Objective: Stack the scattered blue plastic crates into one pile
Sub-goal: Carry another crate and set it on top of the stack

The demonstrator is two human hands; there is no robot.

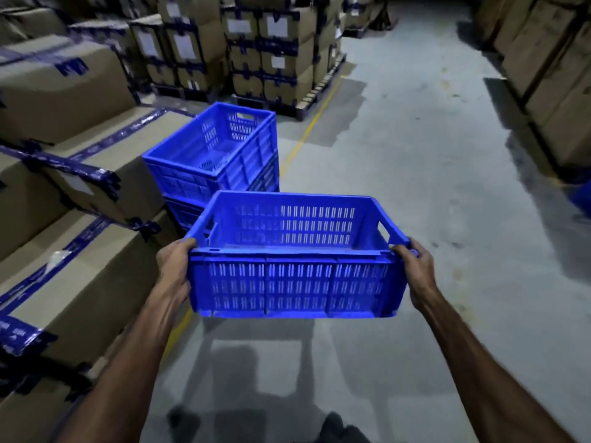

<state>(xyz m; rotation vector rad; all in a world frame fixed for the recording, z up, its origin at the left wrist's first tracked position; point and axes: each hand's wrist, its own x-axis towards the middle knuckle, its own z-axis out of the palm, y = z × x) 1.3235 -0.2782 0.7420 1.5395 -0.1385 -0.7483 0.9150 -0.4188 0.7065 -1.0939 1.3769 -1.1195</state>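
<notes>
Carrying a blue crate at waist height over the concrete floor, clear of it, with a shadow thrown underneath. Left hand clamped round the near left corner, fingers hooked over the rim; right hand gripping the near right corner the same way, both full, neither free. Held level by opposite ends, probably to keep the load balanced and the open top square for dropping onto the pile. Rigid moulded plastic, rectangular, walls pierced by rows of narrow vertical slots, a cut-out handle in each short end, thick lipped rim. Just beyond, slightly left: the pile of blue crates, same slotted plastic, top one open and seemingly empty, set hard against stacked cardboard boxes bound in dark blue tape. Likely parked there to leave the aisle open. Running past its base, a yellow floor line. Farther back, more taped cartons on pallets, matte brown, some carrying pale labels.
</notes>
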